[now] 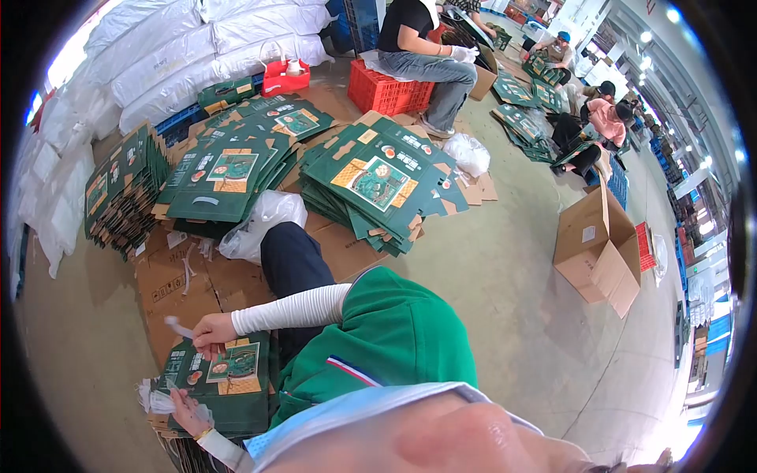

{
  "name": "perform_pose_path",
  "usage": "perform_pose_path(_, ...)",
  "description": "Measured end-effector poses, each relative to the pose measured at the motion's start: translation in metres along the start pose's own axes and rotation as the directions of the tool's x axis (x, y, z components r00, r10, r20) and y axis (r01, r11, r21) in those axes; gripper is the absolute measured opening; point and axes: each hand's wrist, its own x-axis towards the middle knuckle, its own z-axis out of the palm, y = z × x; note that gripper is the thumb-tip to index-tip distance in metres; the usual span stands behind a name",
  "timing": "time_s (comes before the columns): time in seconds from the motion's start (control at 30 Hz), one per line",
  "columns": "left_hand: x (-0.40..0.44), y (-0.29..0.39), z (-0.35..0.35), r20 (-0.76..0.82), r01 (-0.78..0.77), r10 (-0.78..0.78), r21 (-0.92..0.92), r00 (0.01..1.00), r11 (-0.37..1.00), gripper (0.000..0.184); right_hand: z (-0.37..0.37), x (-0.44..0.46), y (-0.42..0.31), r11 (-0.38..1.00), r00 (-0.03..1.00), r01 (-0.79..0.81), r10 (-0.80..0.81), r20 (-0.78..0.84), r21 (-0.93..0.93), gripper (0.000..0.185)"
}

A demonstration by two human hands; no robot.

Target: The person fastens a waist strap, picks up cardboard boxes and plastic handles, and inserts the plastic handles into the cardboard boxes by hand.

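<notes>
My right hand [211, 334], in a white sleeve, pinches a white strip [180, 327] above a flat green printed carton [236, 364]. Lower in the view, my left hand [189, 414] is closed on a bunch of white strips [160, 401] over the same carton's near side. That carton lies on a stack beside my body. Beyond my dark-trousered knee [296, 256] are a clear plastic bag [264, 225] and piles of similar flat green cartons [382, 181].
Brown cardboard [177, 280] covers the floor under the piles. A seated person [426, 63] is on a red crate [386, 88]. An open brown box [591, 252] stands at right. White sacks [173, 63] are stacked at upper left. Other people sit farther back.
</notes>
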Motion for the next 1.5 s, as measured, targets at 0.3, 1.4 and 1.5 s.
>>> perform_pose_path(0.3,0.084,0.005,-0.091,-0.202,-0.171,0.257,0.365,0.945,0.915,0.035,-0.006,-0.005,0.010,0.609,0.992,0.124,-0.085,0.091,-0.783,0.021)
perform_pose_path(1.4,0.096,0.006,-0.126,-0.144,0.164,0.110,0.966,0.983,-0.200,0.043,-0.076,-0.043,-0.016,0.214,0.925,-0.378,0.054,-0.375,-0.901,0.036)
perform_pose_path(1.5,0.087,0.024,-0.112,-0.105,0.113,0.147,0.992,0.984,-0.047,0.043,-0.068,-0.041,-0.021,0.196,0.923,-0.374,-0.016,-0.384,-0.906,0.029)
